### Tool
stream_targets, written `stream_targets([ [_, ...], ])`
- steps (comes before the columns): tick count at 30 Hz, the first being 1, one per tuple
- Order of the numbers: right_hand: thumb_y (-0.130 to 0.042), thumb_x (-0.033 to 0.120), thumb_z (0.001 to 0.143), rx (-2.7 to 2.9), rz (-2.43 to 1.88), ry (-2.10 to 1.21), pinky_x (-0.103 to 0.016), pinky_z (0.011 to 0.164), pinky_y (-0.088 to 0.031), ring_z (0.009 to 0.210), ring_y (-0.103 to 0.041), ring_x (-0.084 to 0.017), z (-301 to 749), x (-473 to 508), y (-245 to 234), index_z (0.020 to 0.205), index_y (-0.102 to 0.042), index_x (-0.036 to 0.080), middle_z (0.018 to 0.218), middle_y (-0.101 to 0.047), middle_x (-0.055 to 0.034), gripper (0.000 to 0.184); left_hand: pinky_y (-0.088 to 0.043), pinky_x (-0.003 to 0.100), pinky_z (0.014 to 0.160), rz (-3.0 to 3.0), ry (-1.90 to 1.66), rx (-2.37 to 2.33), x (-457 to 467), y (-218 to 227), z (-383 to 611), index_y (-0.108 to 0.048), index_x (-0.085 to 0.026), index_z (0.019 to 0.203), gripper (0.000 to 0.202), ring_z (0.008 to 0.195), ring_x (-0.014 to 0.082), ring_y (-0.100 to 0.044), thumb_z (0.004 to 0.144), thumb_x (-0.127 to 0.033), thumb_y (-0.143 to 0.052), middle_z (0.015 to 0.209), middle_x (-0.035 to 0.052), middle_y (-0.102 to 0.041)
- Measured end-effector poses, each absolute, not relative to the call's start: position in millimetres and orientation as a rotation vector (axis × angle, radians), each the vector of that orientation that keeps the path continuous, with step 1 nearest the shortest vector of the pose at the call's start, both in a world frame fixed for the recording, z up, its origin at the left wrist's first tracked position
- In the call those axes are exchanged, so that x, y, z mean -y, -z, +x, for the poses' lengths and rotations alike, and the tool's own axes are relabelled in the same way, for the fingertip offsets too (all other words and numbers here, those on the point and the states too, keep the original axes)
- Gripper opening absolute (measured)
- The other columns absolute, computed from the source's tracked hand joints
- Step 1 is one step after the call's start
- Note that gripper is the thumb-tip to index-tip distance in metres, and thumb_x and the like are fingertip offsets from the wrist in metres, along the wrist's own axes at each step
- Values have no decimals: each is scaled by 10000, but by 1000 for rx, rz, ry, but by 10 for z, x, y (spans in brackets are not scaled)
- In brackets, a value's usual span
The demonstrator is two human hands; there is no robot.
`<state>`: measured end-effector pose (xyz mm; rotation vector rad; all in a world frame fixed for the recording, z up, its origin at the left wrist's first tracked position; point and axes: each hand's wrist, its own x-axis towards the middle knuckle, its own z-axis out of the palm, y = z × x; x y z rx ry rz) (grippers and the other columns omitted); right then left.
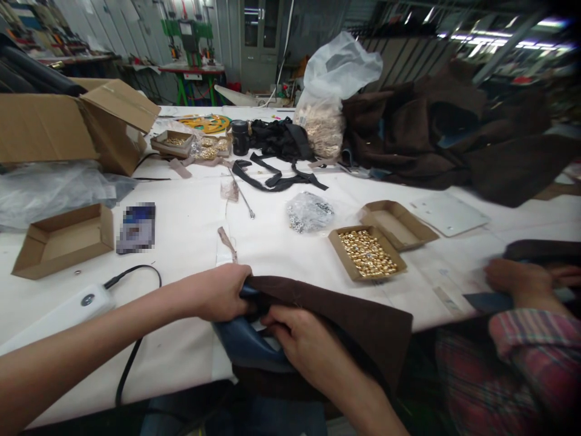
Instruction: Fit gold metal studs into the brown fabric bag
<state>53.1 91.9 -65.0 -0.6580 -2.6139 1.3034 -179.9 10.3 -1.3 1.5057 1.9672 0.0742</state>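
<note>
A dark brown piece of fabric (345, 309) with a shiny blue underside lies over the table's front edge, part of it hanging down. My left hand (224, 293) is closed on its upper left edge, fingers curled under and partly hidden. Inside the folded opening, my right hand (290, 333) has its fingers bent and pressed together at the blue layer; whether it pinches something small there is hidden. Just beyond my hands, a thin scrap strip (227, 243) rests on the white table (190, 236).
A cardboard box of gold metal pieces (367, 253) stands ahead right, beside an open box (399, 224) and a bag of silver pieces (310, 212). Left are a tray (68, 239), a phone (137, 227) and a white device (68, 312). A co-worker's hand (517, 278) works at right.
</note>
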Motion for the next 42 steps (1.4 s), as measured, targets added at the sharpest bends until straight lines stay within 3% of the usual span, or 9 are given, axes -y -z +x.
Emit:
stream_targets([
  [3,-631,173,1046,2627,-647,-1336,-298,943,-540,1096,-790,-229,503,-951,622,1015,-807,333,1070,-844,33,240,-493,291,637,1472,-122,-1850,-121,-32,-1854,-729,-287,951,293,853,226,-777,769,-444,-897,903,-22,-816],
  [7,-623,146,1050,2628,-614,-1287,-304,1007,-519,1104,-773,-216,508,-971,594,1022,-794,323,1087,-832,32,247,-477,301,619,1471,-130,-1888,-171,17,-1843,-719,-260,860,152,784,234,-751,733,-260,-802,821,2,-792],
  [10,-624,153,1057,2632,-601,-1275,-314,1036,-521,1102,-772,-217,529,-980,575,1032,-799,316,1102,-838,28,241,-467,306,604,1464,-142,-1907,-195,57,-1821,-701,-249,816,134,752,246,-737,700,-209,-757,775,19,-773],
  [17,-627,237,1096,2592,-760,-1429,-343,1138,-513,1178,-779,-222,550,-965,574,1129,-840,326,1174,-857,35,233,-446,282,611,1497,-272,-1830,-117,-50,-1776,-696,-217,815,80,705,204,-688,786,-144,-682,738,20,-737],
  [22,-649,346,1113,2596,-828,-1344,-412,1216,-507,1251,-777,-257,569,-934,635,1183,-855,397,1252,-859,55,223,-404,271,548,1456,-371,-1805,-85,-134,-1758,-639,-225,767,99,646,172,-607,788,-147,-696,666,-24,-648],
  [28,-631,194,1084,2585,-697,-1207,-422,1232,-507,1272,-757,-257,525,-902,642,1170,-848,360,1274,-843,24,286,-440,290,576,1434,-375,-1799,-156,-55,-1824,-692,-208,765,79,685,202,-678,745,-144,-734,696,-1,-709],
  [33,-638,142,1070,2607,-616,-1066,-468,1290,-461,1393,-690,-286,507,-896,688,1173,-835,344,1409,-786,-3,300,-472,293,625,1371,-533,-1769,-128,107,-1843,-753,-195,803,62,748,224,-707,750,-165,-742,749,20,-757],
  [42,-601,100,1085,2553,-481,-1074,-309,1042,-543,1141,-747,-199,528,-885,736,1141,-796,292,1197,-775,-10,279,-431,279,592,1295,-715,-1775,-40,282,-1828,-730,-191,791,80,721,181,-643,717,-160,-721,716,-22,-701],
])
